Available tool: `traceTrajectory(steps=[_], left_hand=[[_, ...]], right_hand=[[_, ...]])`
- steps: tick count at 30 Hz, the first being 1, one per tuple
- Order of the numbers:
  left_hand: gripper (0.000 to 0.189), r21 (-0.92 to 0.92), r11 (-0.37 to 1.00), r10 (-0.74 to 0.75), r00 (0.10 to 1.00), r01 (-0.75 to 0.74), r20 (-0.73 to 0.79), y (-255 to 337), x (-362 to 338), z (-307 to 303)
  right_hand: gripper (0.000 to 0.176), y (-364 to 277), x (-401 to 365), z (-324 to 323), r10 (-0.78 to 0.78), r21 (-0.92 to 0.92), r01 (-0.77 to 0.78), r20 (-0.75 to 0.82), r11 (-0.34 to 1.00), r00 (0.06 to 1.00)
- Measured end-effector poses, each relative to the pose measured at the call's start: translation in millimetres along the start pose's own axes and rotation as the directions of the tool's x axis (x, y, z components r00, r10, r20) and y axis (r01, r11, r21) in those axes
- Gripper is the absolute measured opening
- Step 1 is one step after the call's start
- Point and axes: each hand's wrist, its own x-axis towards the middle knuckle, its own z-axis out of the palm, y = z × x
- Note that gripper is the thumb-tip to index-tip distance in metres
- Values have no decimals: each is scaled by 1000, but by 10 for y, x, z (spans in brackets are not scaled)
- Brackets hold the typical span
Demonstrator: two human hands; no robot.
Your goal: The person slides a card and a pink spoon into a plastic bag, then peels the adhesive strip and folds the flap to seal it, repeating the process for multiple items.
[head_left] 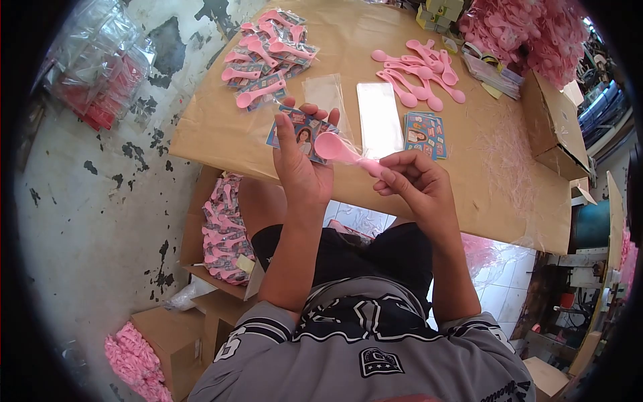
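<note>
My left hand (303,171) is closed on a blue printed card (293,128), which appears to be inside a clear plastic bag. Between the thumb and fingers of my right hand (423,186) is the handle end of a pink measuring spoon (329,145). The spoon's bowl points left and overlaps the card's right edge in this view. Just beyond the hands lie a clear bag (324,92) and a stack of clear bags (379,117). To their right sits a stack of blue cards (424,136), and behind it a loose pile of pink spoons (422,71).
Bagged spoons with cards (264,57) are heaped at the table's far left. A cardboard box (549,124) stands at the right edge, near a big heap of pink spoons (519,33). Below left, another box holds packed spoons (224,231). Brown paper (462,194) covers the table.
</note>
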Motion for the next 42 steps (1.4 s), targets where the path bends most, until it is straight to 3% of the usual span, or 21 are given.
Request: traceTrajectory(steps=[3, 9, 12, 14, 21, 24, 26, 30, 36, 42], left_hand=[[42, -15, 1000, 4, 1000, -4, -5, 30, 11, -22], [46, -44, 997, -65, 998, 66, 27, -37, -108, 37], [44, -59, 995, -80, 996, 81, 28, -3, -112, -12], [42, 24, 999, -48, 999, 48, -3, 48, -106, 66], [40, -39, 999, -36, 999, 36, -2, 76, -71, 36], [40, -36, 999, -17, 1000, 17, 7, 69, -52, -21], [40, -41, 999, -16, 1000, 16, 10, 55, -45, -35], [42, -57, 995, -83, 993, 88, 80, 2, -72, -19], [44, -86, 974, -202, 974, 211, 105, -66, -131, 10], [44, -176, 905, -370, 921, 388, 123, -67, -168, 4]], right_hand=[[19, 56, 17, -48, -62, -71, 56, -92, 996, 994], [19, -11, 54, 207, 24, 103, -23, -13, 994, 1000], [19, 32, 58, 133, 1, 0, -1, -4, 1000, 1000], [18, 61, 47, 132, -10, -27, 8, -86, 1000, 996], [14, 61, -7, 133, -92, -84, 74, -239, 994, 967], [14, 57, -31, 70, -107, -85, 92, -197, 992, 974], [15, 68, -10, 33, -40, -57, 33, -129, 998, 991], [14, 62, 51, 84, -20, -72, 10, -137, 997, 990], [12, 12, 121, 206, -35, 78, 29, 82, 997, 996], [32, 242, 224, 201, -159, -165, 142, -95, 976, 983]])
